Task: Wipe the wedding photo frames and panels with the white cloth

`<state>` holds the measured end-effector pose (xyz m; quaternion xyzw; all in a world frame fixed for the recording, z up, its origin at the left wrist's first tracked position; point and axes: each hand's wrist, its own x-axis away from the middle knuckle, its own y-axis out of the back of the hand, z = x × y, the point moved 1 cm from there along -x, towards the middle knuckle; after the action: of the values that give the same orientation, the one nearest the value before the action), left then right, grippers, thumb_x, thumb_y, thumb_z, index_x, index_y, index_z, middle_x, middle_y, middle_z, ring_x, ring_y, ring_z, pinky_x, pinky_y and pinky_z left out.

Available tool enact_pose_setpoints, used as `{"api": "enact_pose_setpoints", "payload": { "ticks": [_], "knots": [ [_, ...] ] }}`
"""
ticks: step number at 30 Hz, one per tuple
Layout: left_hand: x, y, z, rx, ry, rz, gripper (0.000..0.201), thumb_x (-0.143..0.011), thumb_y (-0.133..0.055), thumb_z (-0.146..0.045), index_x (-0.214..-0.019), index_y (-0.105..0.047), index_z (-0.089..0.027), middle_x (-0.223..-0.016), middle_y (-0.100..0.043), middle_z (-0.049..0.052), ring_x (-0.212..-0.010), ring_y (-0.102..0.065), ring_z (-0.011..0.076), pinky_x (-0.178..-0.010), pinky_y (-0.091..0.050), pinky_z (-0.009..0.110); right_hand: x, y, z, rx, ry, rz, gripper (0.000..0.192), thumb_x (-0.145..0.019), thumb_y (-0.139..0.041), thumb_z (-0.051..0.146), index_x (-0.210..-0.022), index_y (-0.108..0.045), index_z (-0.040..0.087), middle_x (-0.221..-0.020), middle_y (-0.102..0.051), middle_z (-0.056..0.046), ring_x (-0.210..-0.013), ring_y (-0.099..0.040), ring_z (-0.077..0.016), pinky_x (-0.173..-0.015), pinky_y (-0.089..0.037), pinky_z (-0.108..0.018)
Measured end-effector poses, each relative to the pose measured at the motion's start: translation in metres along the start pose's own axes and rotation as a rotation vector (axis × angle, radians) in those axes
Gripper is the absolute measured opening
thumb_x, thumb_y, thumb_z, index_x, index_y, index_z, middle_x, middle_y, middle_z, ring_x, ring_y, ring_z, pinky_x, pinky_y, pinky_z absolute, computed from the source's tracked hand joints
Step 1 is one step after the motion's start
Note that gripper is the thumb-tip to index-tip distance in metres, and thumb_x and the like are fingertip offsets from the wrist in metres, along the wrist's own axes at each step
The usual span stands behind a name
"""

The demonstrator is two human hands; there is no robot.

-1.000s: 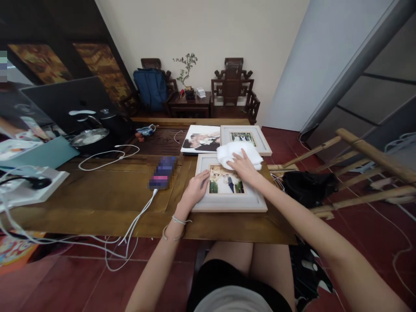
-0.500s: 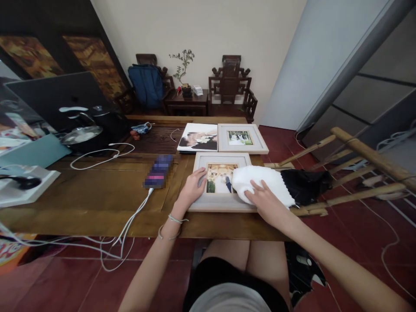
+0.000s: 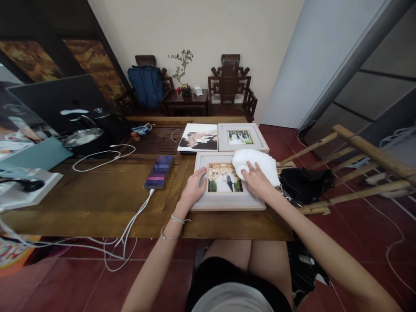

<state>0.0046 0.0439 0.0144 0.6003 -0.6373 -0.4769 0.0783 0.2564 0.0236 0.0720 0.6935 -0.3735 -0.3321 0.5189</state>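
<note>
Cloth (image 3: pixel 261 158), white, under right hand (image 3: pixel 259 184), fingers spread, on picture frame (image 3: pixel 232 200); left hand (image 3: pixel 193 187), fingers stretched out, on frame's left side

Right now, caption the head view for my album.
Right hand holds a white cloth against a framed wedding photo; left hand rests on its left side.

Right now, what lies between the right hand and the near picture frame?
The head view shows a white cloth under the right hand, over the near picture frame.
</note>
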Motion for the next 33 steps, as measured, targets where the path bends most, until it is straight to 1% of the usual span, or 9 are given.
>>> {"api": "enact_pose_setpoints", "payload": {
  "ticks": [5,9,12,16,19,22,26,31,33],
  "knots": [
    [0.0,-0.001,-0.002,-0.007,-0.003,-0.031,0.031,-0.085,-0.047,-0.018,-0.114,-0.059,-0.012,-0.123,-0.06,0.015,-0.116,-0.056,0.0252,-0.103,-0.043,0.043,0.066,0.027,0.032,-0.084,0.087,0.113,0.048,-0.065,-0.039,-0.006,-0.11,-0.053,0.002,-0.109,-0.061,-0.024,-0.13,-0.036,-0.0327,-0.106,-0.028,-0.046],
    [0.0,-0.001,0.0,0.008,-0.012,0.008,0.032,-0.086,-0.047,-0.019,-0.116,-0.058,-0.013,-0.126,-0.058,0.015,-0.119,-0.053,0.0247,-0.105,-0.041,0.043,0.083,0.041,0.047,-0.226,0.102,0.2,0.052,-0.065,-0.034,-0.009,-0.112,-0.052,0.003,-0.106,-0.063,-0.023,-0.127,-0.041,-0.0289,-0.104,-0.033,-0.043],
    [0.0,-0.001,0.002,0.019,-0.026,0.062,0.034,-0.087,-0.046,-0.019,-0.119,-0.057,-0.014,-0.13,-0.055,0.013,-0.124,-0.049,0.0243,-0.106,-0.04,0.044,0.06,0.03,0.043,-0.255,0.062,0.178,0.055,-0.065,-0.033,-0.009,-0.115,-0.05,0.004,-0.111,-0.06,-0.024,-0.131,-0.036,-0.0289,-0.103,-0.032,-0.044],
    [0.001,0.0,0.002,0.025,-0.03,0.102,0.036,-0.089,-0.044,-0.02,-0.123,-0.055,-0.016,-0.131,-0.055,0.011,-0.126,-0.047,0.0238,-0.105,-0.04,0.045,0.0,0.006,0.016,-0.222,-0.025,0.047,0.055,-0.067,-0.036,-0.008,-0.119,-0.048,0.003,-0.119,-0.056,-0.025,-0.135,-0.026,-0.0324,-0.105,-0.027,-0.053],
    [0.0,0.001,0.001,0.031,-0.025,0.074,0.035,-0.089,-0.044,-0.021,-0.122,-0.055,-0.017,-0.131,-0.055,0.011,-0.124,-0.049,0.0234,-0.105,-0.04,0.044,-0.041,-0.003,-0.006,-0.16,-0.074,-0.055,0.057,-0.069,-0.038,-0.008,-0.122,-0.049,0.01,-0.14,-0.041,-0.02,-0.137,-0.018,-0.0371,-0.103,-0.023,-0.061],
    [-0.001,0.002,0.0,0.037,-0.013,0.037,0.033,-0.088,-0.044,-0.02,-0.118,-0.057,-0.014,-0.126,-0.058,0.013,-0.12,-0.053,0.0237,-0.105,-0.041,0.043,-0.058,-0.008,-0.011,-0.094,-0.025,-0.035,0.056,-0.07,-0.039,-0.008,-0.12,-0.054,0.014,-0.148,-0.03,-0.014,-0.137,-0.016,-0.0396,-0.103,-0.018,-0.065],
    [-0.002,0.002,-0.002,0.038,-0.003,-0.013,0.031,-0.087,-0.044,-0.019,-0.114,-0.059,-0.015,-0.124,-0.06,0.013,-0.118,-0.054,0.0241,-0.104,-0.042,0.044,-0.028,-0.004,0.007,-0.084,0.049,0.063,0.055,-0.072,-0.039,-0.007,-0.118,-0.058,0.015,-0.147,-0.033,-0.014,-0.136,-0.018,-0.04,-0.103,-0.016,-0.066],
    [-0.002,0.005,-0.007,0.068,0.027,-0.036,0.03,-0.086,-0.046,-0.019,-0.113,-0.061,-0.016,-0.125,-0.059,0.012,-0.119,-0.053,0.0233,-0.105,-0.04,0.043,0.043,0.031,0.038,-0.262,0.147,0.232,0.062,-0.066,-0.037,-0.008,-0.118,-0.059,0.018,-0.145,-0.038,-0.01,-0.136,-0.023,-0.0363,-0.102,-0.025,-0.063],
    [-0.002,0.007,-0.008,0.084,0.04,-0.027,0.031,-0.085,-0.049,-0.021,-0.112,-0.061,-0.016,-0.129,-0.056,0.012,-0.123,-0.049,0.0245,-0.107,-0.038,0.043,0.062,0.042,0.049,-0.347,0.195,0.266,0.066,-0.064,-0.036,-0.008,-0.12,-0.057,0.021,-0.146,-0.037,-0.008,-0.136,-0.022,-0.0345,-0.102,-0.028,-0.061]
  ]
}}
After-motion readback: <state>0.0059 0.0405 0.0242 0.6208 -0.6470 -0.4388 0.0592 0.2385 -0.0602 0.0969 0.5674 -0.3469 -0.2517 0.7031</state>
